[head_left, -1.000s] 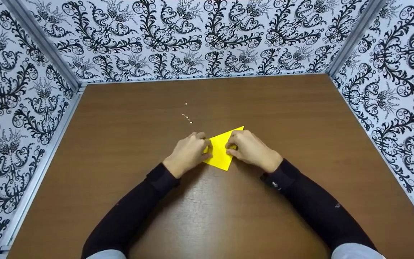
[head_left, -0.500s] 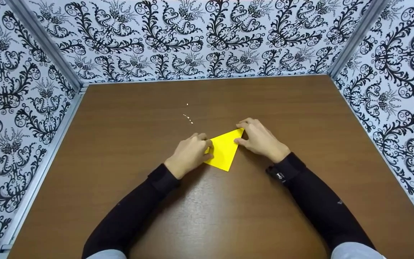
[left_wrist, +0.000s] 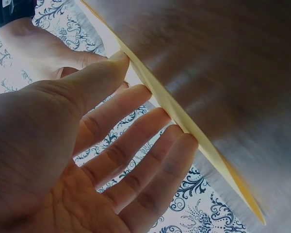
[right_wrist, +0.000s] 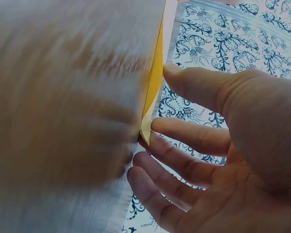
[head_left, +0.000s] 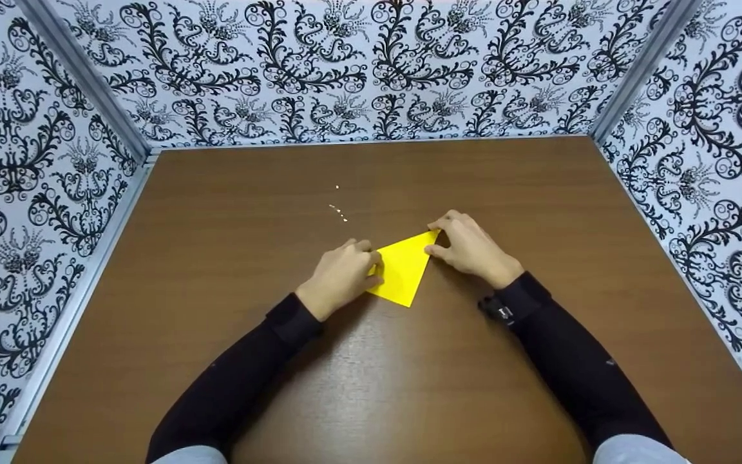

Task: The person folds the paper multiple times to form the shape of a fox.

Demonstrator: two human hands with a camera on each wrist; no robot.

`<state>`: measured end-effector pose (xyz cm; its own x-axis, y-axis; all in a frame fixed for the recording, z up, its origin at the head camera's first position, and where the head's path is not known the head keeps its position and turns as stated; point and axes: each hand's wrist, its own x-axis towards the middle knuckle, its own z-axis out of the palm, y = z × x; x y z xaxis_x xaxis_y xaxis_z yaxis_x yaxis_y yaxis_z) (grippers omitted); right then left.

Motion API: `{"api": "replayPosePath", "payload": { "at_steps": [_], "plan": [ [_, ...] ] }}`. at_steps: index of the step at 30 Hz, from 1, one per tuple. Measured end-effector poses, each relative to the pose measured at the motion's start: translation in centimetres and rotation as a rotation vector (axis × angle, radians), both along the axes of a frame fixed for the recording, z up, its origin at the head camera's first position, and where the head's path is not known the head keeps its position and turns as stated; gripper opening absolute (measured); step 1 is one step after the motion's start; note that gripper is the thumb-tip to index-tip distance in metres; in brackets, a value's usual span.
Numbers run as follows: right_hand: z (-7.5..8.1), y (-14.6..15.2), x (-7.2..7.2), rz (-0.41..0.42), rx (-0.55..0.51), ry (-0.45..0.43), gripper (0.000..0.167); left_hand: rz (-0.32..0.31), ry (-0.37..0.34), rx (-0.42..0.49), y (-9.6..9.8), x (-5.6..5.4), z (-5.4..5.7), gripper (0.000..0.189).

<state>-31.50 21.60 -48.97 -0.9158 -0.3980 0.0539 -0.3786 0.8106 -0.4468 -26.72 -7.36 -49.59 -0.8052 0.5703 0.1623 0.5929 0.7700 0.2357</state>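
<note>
A yellow sheet of paper lies at a slant near the middle of the wooden table, one corner toward the person. My left hand presses its left side; in the left wrist view, the thumb and several fingertips rest along the paper. My right hand is at the far right corner, thumb on the right edge and index finger at the tip. From the right wrist, the paper appears edge-on, with slightly parted layers, and the other fingers spread beside it. Both hands cover parts of the sheet.
Small pale specks mark the table beyond the left hand. Patterned black-and-white panels stand at the back and on both sides, with grey metal posts at the corners.
My right hand has moved from the paper's middle right outward and away to its far corner, the fingers spreading from a curled pose. The left hand has stayed in place.
</note>
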Motion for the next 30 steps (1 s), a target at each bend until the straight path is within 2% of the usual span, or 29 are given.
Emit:
{"api": "replayPosePath", "payload": {
  "at_steps": [4, 9, 14, 23, 30],
  "plan": [
    [-0.1, -0.02, 0.03, -0.002, -0.037, 0.016, 0.046, 0.001, 0.004, -0.007, 0.04, 0.08, 0.04, 0.023],
    [-0.03, -0.04, 0.0, -0.002, -0.093, 0.08, 0.033, 0.006, 0.025, -0.024, 0.08, 0.22, 0.09, 0.022],
    [0.02, -0.08, 0.08, -0.033, -0.157, 0.124, 0.024, 0.004, 0.034, -0.024, 0.09, 0.25, 0.1, 0.022],
    [-0.02, -0.16, 0.12, -0.101, -0.24, 0.142, 0.016, 0.004, 0.012, -0.013, 0.0, 0.24, 0.02, 0.023],
    [0.83, -0.18, 0.36, -0.11, -0.305, 0.143, 0.012, 0.018, -0.01, 0.018, -0.25, -0.04, 0.07, 0.027]
  ]
}}
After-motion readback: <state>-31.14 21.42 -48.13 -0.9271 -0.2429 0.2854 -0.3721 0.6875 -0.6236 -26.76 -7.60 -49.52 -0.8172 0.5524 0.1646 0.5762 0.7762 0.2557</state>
